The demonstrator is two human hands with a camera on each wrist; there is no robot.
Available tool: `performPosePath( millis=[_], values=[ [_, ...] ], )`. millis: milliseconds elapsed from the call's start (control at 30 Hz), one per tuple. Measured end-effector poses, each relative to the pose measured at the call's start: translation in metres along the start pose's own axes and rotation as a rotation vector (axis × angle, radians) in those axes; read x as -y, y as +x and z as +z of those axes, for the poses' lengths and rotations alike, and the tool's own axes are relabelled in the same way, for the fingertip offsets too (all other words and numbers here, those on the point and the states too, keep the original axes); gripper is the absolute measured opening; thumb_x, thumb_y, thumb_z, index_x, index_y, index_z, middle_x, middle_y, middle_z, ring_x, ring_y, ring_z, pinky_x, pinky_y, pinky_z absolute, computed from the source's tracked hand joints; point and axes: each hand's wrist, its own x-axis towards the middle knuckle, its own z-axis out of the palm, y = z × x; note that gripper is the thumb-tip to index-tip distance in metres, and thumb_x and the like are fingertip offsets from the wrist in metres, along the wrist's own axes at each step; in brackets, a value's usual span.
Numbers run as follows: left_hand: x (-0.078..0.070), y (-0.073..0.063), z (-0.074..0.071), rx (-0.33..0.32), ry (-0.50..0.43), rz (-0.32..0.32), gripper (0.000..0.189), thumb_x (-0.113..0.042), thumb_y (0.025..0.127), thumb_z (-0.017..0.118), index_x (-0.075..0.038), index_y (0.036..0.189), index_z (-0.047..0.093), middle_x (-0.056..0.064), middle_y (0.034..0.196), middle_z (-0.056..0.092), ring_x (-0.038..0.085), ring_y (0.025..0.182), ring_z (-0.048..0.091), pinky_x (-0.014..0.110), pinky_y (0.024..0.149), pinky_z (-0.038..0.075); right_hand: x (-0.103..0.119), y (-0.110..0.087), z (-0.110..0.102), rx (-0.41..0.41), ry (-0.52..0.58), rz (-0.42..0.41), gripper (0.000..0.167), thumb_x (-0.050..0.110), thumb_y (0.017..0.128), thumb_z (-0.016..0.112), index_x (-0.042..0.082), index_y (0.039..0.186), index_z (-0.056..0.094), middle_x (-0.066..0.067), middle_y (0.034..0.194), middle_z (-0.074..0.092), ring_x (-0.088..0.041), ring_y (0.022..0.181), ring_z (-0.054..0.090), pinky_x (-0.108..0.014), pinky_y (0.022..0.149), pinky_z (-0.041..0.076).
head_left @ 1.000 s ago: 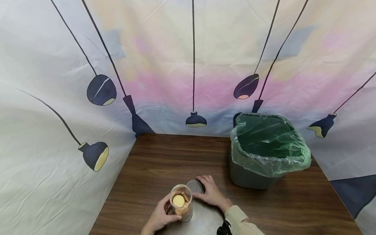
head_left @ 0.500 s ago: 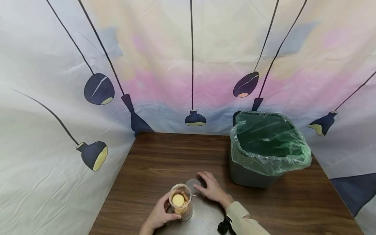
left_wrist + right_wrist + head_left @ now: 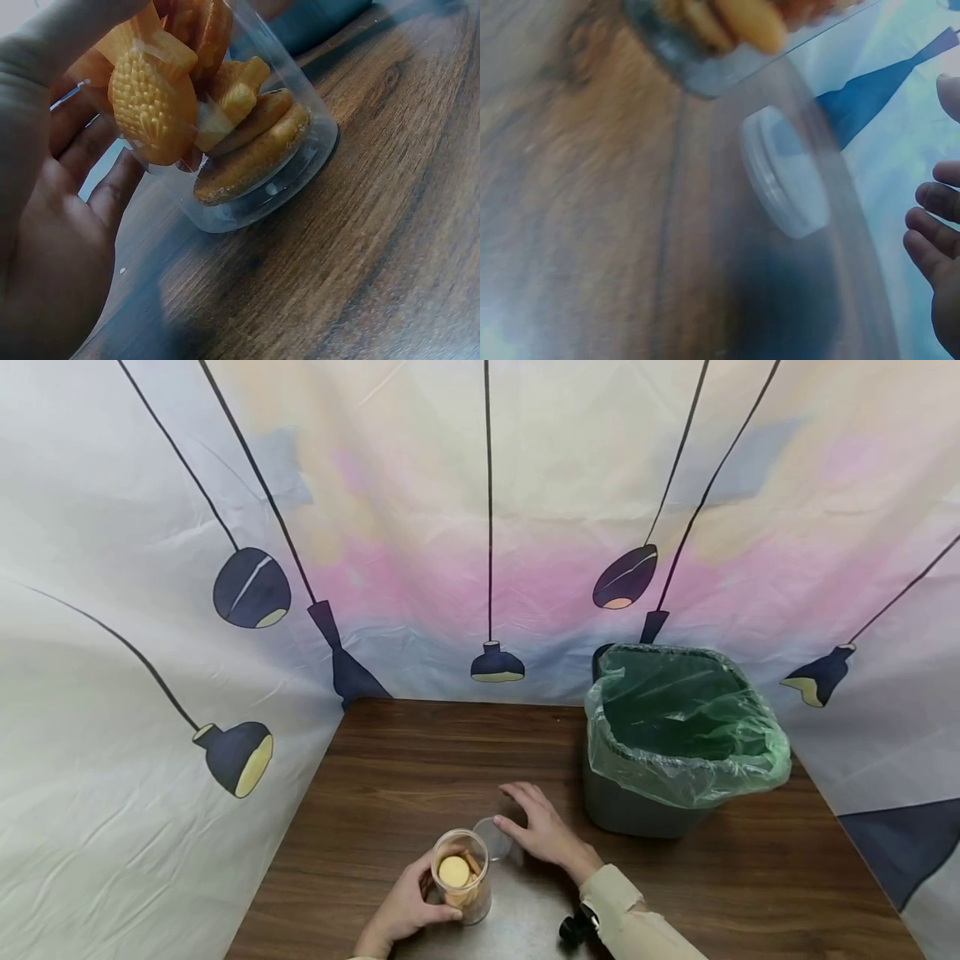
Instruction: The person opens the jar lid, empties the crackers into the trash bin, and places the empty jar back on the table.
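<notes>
A clear plastic jar stands upright on the table, its mouth uncovered. Inside are several golden-brown baked snacks, some fish-shaped, with a round pale one near the top. My left hand grips the jar from its left side, thumb in front and fingers around the back. Just behind and right of the jar lies a clear round lid, flat on the wood. My right hand is spread beside and over the lid's right edge, apart from it in the right wrist view, with nothing in its fingers.
A dark grey bin lined with a green plastic bag stands at the back right of the brown wooden table. Behind the table hangs a cloth printed with lamps.
My right hand has come off the lid, its fingers spreading and moving slightly away toward the back. The lid stays on the table. My left hand still holds the jar in place.
</notes>
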Motion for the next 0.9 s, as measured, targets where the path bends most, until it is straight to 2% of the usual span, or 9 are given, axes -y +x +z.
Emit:
performPosePath(
  millis=[233,467,733,900],
  values=[
    [0.005,-0.002,0.000,0.009,-0.020,0.007,0.079,0.003,0.070,0.082,-0.005,0.140,0.046,0.012,0.137,0.055,0.014,0.130,0.049,0.020,0.108,0.036,0.009,0.003,-0.009,0.006,0.027,-0.021,0.059,0.045,0.093,0.061,0.009,0.139,0.052,-0.006,0.135,0.054,-0.024,0.125,0.051,-0.049,0.099,0.047],
    [0.008,-0.003,0.001,-0.003,-0.016,0.017,0.082,0.002,0.069,0.083,-0.005,0.141,0.045,0.012,0.138,0.054,0.014,0.130,0.049,0.018,0.109,0.034,0.017,0.007,-0.019,0.004,0.016,0.001,0.058,0.046,0.093,0.061,0.012,0.139,0.052,-0.008,0.137,0.053,-0.027,0.127,0.050,-0.051,0.101,0.045],
    [0.011,-0.003,0.002,-0.009,-0.006,0.047,0.082,0.002,0.067,0.084,-0.003,0.140,0.047,0.013,0.140,0.051,0.013,0.133,0.045,0.018,0.110,0.032,0.028,0.012,-0.040,-0.018,-0.034,-0.037,0.056,0.040,0.091,0.066,0.013,0.138,0.053,-0.008,0.136,0.054,-0.027,0.125,0.052,-0.051,0.099,0.047],
    [0.010,-0.002,0.002,-0.004,0.001,0.044,0.082,0.001,0.068,0.085,-0.003,0.140,0.046,0.013,0.143,0.048,0.013,0.135,0.043,0.018,0.111,0.032,0.041,0.015,-0.056,-0.024,-0.043,-0.052,0.056,0.037,0.090,0.067,0.015,0.139,0.052,-0.008,0.135,0.055,-0.027,0.125,0.052,-0.051,0.098,0.047]
  ],
)
